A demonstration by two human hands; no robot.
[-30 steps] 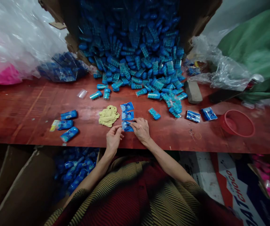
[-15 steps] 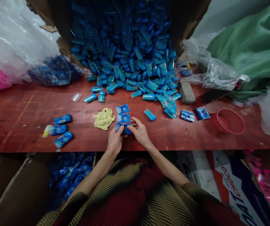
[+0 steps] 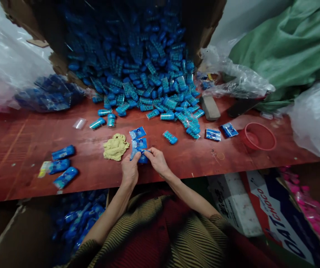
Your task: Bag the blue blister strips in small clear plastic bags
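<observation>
My left hand (image 3: 130,170) pinches a small blue printed label (image 3: 135,152) between thumb and fingers, near the table's front edge. The fingertips of my right hand (image 3: 158,162) are closed on the label's right side, and part of it is hidden by the fingers. Just beyond lie two more flat blue labels, a middle one (image 3: 139,143) and a far one (image 3: 137,132). A crumpled yellow cloth (image 3: 116,147) rests left of them. To the right lies a single clear bottle of turquoise balls with a blue cap (image 3: 170,137).
A large heap of capped bottles (image 3: 148,85) spills from a cardboard box. Three blue-wrapped bottles (image 3: 62,165) lie at left. Two label stacks (image 3: 213,134), a grey block (image 3: 210,108) and a red basket (image 3: 259,137) are at right. Plastic bags (image 3: 316,119) flank the red table (image 3: 182,160).
The camera view has turned, so the scene sits further left and tilted. My right fingertips have come closer to my left thumb, and the held label now looks bent or spread.
</observation>
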